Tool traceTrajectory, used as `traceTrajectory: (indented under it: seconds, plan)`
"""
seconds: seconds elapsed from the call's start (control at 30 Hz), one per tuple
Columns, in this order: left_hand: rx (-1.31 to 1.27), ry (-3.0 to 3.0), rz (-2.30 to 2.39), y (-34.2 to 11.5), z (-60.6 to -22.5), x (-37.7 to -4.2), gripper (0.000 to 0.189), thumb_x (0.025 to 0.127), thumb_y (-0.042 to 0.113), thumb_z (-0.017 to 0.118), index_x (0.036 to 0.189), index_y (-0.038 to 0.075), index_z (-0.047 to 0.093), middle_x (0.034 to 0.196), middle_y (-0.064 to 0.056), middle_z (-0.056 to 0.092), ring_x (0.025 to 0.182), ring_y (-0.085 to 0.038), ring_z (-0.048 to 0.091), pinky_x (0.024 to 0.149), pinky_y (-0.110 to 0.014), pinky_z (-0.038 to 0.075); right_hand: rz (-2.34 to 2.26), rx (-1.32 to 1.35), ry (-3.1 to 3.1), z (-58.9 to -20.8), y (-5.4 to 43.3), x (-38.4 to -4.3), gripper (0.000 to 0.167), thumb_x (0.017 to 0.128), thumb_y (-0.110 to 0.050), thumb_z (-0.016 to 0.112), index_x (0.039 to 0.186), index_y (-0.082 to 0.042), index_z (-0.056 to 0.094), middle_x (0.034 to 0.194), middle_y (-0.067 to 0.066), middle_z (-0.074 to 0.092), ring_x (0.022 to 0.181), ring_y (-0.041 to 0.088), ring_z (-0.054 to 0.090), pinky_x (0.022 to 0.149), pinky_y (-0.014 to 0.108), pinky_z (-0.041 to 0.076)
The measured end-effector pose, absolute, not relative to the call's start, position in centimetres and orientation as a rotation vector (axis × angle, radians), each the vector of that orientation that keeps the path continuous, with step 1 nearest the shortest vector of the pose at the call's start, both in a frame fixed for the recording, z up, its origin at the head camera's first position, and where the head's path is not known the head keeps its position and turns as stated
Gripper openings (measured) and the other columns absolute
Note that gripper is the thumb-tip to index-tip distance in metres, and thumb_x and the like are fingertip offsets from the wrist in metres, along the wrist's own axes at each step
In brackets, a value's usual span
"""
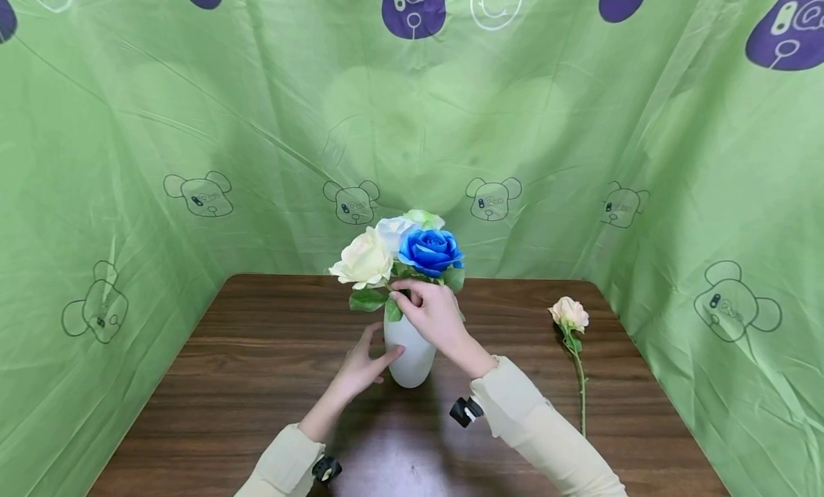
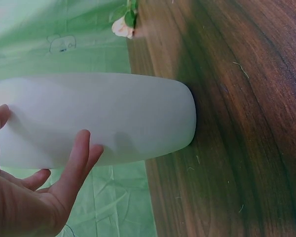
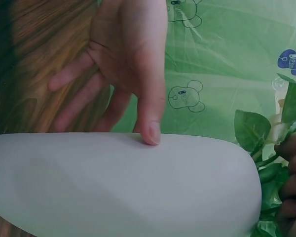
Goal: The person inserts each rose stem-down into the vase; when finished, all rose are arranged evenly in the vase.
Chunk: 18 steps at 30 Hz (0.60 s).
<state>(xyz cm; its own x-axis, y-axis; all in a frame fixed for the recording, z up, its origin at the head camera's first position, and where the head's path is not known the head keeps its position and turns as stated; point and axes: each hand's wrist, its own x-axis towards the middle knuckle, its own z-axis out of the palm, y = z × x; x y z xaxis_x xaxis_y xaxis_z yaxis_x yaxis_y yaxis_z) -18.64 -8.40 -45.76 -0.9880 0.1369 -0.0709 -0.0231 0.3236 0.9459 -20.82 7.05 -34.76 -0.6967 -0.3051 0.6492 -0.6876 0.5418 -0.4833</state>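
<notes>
The right hand's (image 1: pixel 433 317) thumb and forefinger pinch a leafy stem (image 3: pixel 269 160) at the mouth of the white vase (image 1: pixel 407 350). The left hand (image 1: pixel 359 365), fingers loosely spread, touches the vase's side with its thumb. The vase stands upright midway between the table's (image 1: pixel 257 354) left and right edges, holding cream (image 1: pixel 363 259), blue (image 1: pixel 431 252) and other pale roses (image 1: pixel 394 232). A peach rose (image 1: pixel 570 314) lies near the right edge, bloom toward the far corner.
</notes>
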Motion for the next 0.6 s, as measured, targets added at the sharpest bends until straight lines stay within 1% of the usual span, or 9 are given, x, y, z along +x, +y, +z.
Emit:
traceTrajectory:
  seconds: [0.17,0.23,0.4,0.6]
  plan:
    - [0.109,2.436,1.755,-8.4,-45.8,-18.6,0.072,0.078,0.047,0.063,0.133,0.015,0.029,0.131,-0.029,0.03,0.056,-0.023,0.059,0.05,-0.034,0.051,0.973,0.807,-2.26,-35.0,7.0,-21.0,0.012,0.083,-0.018,0.063,0.091,-0.011,0.07,0.044,-0.012,0.027,0.037,0.0,0.022,0.033,0.02,0.021]
    - [0.117,2.429,1.764,-8.4,-45.8,-18.6,0.072,0.078,0.046,0.063,0.133,0.014,0.029,0.129,-0.028,0.032,0.059,-0.023,0.06,0.051,-0.035,0.051,0.986,0.813,-2.261,-35.0,7.2,-20.9,0.013,0.083,-0.017,0.063,0.092,-0.01,0.07,0.044,-0.012,0.027,0.037,0.001,0.023,0.033,0.02,0.021]
    - [0.123,2.429,1.775,-8.4,-45.8,-18.5,0.071,0.078,0.045,0.063,0.132,0.013,0.03,0.125,-0.025,0.038,0.066,-0.024,0.06,0.049,-0.033,0.051,1.084,0.839,-2.238,-34.8,8.1,-20.5,0.016,0.084,-0.016,0.061,0.097,-0.01,0.068,0.046,-0.014,0.032,0.039,0.002,0.029,0.034,0.02,0.026]
    - [0.108,2.427,1.773,-8.3,-45.6,-18.5,0.073,0.078,0.046,0.063,0.133,0.012,0.029,0.127,-0.026,0.036,0.063,-0.024,0.06,0.049,-0.032,0.05,1.258,0.831,-2.189,-35.1,10.9,-20.2,0.014,0.085,-0.018,0.06,0.094,-0.011,0.068,0.047,-0.011,0.038,0.041,0.006,0.034,0.037,0.022,0.03]
